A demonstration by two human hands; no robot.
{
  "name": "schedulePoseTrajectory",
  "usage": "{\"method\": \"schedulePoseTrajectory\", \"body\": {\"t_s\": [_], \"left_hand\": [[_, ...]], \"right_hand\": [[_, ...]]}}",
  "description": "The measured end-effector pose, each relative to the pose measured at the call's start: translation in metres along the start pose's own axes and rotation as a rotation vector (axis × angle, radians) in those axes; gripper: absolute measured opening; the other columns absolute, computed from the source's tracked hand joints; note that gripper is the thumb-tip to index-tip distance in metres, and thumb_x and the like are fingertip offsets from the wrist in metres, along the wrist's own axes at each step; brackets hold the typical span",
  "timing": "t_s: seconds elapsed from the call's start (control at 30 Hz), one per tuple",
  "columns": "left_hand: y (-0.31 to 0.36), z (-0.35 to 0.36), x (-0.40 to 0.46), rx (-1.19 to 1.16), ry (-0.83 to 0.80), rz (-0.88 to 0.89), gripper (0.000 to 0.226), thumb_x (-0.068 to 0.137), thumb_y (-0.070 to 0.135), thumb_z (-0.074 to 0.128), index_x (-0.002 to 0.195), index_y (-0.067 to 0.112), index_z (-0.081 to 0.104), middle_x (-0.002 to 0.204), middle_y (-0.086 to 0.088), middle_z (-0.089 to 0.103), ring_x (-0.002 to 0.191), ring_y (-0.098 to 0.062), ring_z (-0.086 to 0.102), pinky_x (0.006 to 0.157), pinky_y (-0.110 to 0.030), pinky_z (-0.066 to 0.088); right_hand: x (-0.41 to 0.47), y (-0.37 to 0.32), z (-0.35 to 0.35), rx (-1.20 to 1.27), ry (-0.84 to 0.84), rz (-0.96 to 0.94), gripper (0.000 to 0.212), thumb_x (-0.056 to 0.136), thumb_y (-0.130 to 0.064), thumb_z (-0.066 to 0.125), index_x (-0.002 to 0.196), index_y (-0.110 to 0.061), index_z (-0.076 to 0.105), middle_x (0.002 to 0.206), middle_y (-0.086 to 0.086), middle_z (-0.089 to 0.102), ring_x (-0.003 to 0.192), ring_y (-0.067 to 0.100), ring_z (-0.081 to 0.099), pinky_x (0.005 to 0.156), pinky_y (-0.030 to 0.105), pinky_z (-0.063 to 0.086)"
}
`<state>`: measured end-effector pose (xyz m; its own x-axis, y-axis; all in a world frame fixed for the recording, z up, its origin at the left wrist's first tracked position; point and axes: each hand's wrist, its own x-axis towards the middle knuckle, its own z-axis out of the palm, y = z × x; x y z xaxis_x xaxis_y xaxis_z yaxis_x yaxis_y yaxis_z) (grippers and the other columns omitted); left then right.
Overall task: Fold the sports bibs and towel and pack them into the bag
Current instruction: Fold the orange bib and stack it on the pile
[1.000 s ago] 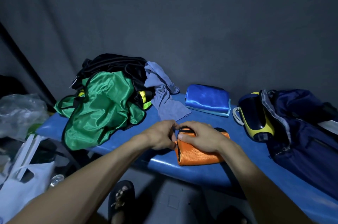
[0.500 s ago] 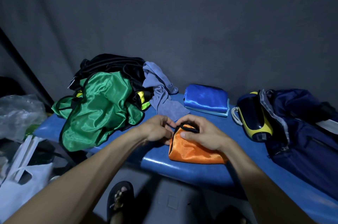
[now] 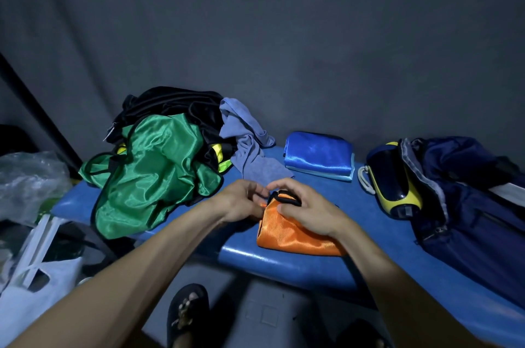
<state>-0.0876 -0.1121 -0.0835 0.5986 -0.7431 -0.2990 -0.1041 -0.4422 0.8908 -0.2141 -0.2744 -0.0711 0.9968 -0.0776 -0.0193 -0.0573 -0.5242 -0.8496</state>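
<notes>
Both hands worked the folded orange bib (image 3: 287, 234), shiny mesh with black trim, at the near edge of the glossy blue padded bench (image 3: 284, 262): right hand (image 3: 309, 211) curled over its top, left hand (image 3: 241, 202) pinching its left edge. Behind lay a crumpled satin green bib (image 3: 153, 177) on a black heap, a limp grey-blue towel (image 3: 250, 154), a neat blue folded stack (image 3: 319, 156) and the navy bag (image 3: 468, 205) at right. Dark grey wall (image 3: 284, 35) at the back.

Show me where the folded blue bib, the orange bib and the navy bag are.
folded blue bib (image 3: 318, 153), head view, middle of its top face.
orange bib (image 3: 287, 237), head view, bare fabric below the hands.
navy bag (image 3: 468, 205), head view, its side panel.
</notes>
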Motion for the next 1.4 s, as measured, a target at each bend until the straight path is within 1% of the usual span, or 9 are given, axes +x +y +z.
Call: {"method": "schedulePoseTrajectory", "body": {"t_s": [0.23, 0.43, 0.67, 0.77, 0.87, 0.97, 1.13, 1.27, 1.4], "left_hand": [[-0.005, 0.005, 0.0, 0.601, 0.264, 0.313, 0.019, 0.092, 0.004, 0.06, 0.078, 0.016, 0.065, 0.076, 0.005, 0.069, 0.077, -0.013, 0.064, 0.07, -0.024, 0.042], [-0.01, 0.001, 0.005, 0.45, 0.26, 0.243, 0.017, 0.096, 0.008, 0.063, 0.087, 0.02, 0.071, 0.082, 0.01, 0.074, 0.079, -0.003, 0.067, 0.072, -0.017, 0.048], [-0.015, 0.0, 0.008, 0.213, 0.243, 0.211, 0.017, 0.097, 0.008, 0.064, 0.09, 0.023, 0.064, 0.083, -0.006, 0.076, 0.08, -0.024, 0.071, 0.083, -0.035, 0.055], [-0.014, 0.001, 0.01, 0.039, 0.226, 0.149, 0.018, 0.095, -0.003, 0.062, 0.089, 0.014, 0.064, 0.069, -0.003, 0.068, 0.067, -0.02, 0.063, 0.076, -0.034, 0.055], [-0.013, 0.002, 0.01, -0.063, 0.23, 0.113, 0.016, 0.094, -0.007, 0.061, 0.092, 0.008, 0.067, 0.064, -0.002, 0.059, 0.058, -0.013, 0.055, 0.059, -0.022, 0.049], [-0.012, 0.004, 0.008, -0.152, 0.222, 0.121, 0.012, 0.097, -0.004, 0.059, 0.101, 0.003, 0.068, 0.068, -0.004, 0.057, 0.053, -0.005, 0.054, 0.055, -0.017, 0.046], [-0.006, 0.002, -0.003, -0.293, 0.052, 0.108, 0.018, 0.099, 0.023, 0.065, 0.111, 0.009, 0.066, 0.076, 0.004, 0.063, 0.07, -0.005, 0.06, 0.067, -0.016, 0.049], [-0.009, 0.003, -0.002, -0.102, 0.036, 0.17, 0.042, 0.097, 0.013, 0.067, 0.137, 0.013, 0.053, 0.091, -0.004, 0.049, 0.084, -0.008, 0.054, 0.076, -0.011, 0.046], [-0.01, 0.008, 0.002, 0.074, 0.1, 0.249, 0.026, 0.1, 0.017, 0.063, 0.125, 0.018, 0.066, 0.102, 0.001, 0.068, 0.093, -0.013, 0.064, 0.085, -0.02, 0.049]], "right_hand": [[-0.003, 0.003, 0.012, -0.061, 0.134, -0.014, 0.026, 0.093, -0.018, 0.06, 0.109, -0.038, 0.055, 0.093, 0.0, 0.068, 0.079, 0.025, 0.062, 0.081, 0.051, 0.05], [-0.002, 0.007, 0.016, -0.116, 0.175, -0.021, 0.025, 0.094, -0.021, 0.059, 0.11, -0.04, 0.057, 0.092, -0.007, 0.068, 0.075, 0.017, 0.064, 0.075, 0.04, 0.051], [0.001, 0.008, 0.028, -0.201, 0.212, -0.051, 0.035, 0.104, -0.024, 0.046, 0.136, -0.033, 0.057, 0.117, -0.014, 0.06, 0.1, 0.004, 0.059, 0.087, 0.024, 0.048], [0.003, 0.008, 0.03, -0.168, 0.225, -0.059, 0.038, 0.107, -0.021, 0.042, 0.139, -0.031, 0.059, 0.101, -0.013, 0.057, 0.087, 0.001, 0.057, 0.078, 0.014, 0.041], [0.004, 0.01, 0.034, -0.187, 0.191, -0.061, 0.041, 0.108, -0.022, 0.038, 0.144, -0.032, 0.055, 0.094, -0.008, 0.053, 0.084, 0.005, 0.054, 0.075, 0.017, 0.04], [0.009, 0.015, 0.038, -0.269, 0.182, -0.059, 0.043, 0.109, -0.023, 0.036, 0.148, -0.033, 0.05, 0.101, -0.012, 0.051, 0.102, 0.005, 0.046, 0.096, 0.026, 0.039], [0.015, 0.018, 0.039, -0.34, 0.147, -0.037, 0.039, 0.109, -0.027, 0.035, 0.141, -0.028, 0.057, 0.127, -0.015, 0.048, 0.116, 0.011, 0.044, 0.106, 0.033, 0.038], [0.015, 0.016, 0.034, -0.309, 0.129, -0.012, 0.044, 0.109, -0.029, 0.036, 0.15, -0.021, 0.049, 0.139, -0.008, 0.052, 0.126, 0.01, 0.049, 0.11, 0.034, 0.039], [0.003, 0.019, 0.012, -0.526, 0.129, 0.033, 0.041, 0.109, -0.037, 0.035, 0.144, -0.029, 0.054, 0.121, -0.005, 0.06, 0.115, 0.015, 0.052, 0.103, 0.037, 0.041]]}}
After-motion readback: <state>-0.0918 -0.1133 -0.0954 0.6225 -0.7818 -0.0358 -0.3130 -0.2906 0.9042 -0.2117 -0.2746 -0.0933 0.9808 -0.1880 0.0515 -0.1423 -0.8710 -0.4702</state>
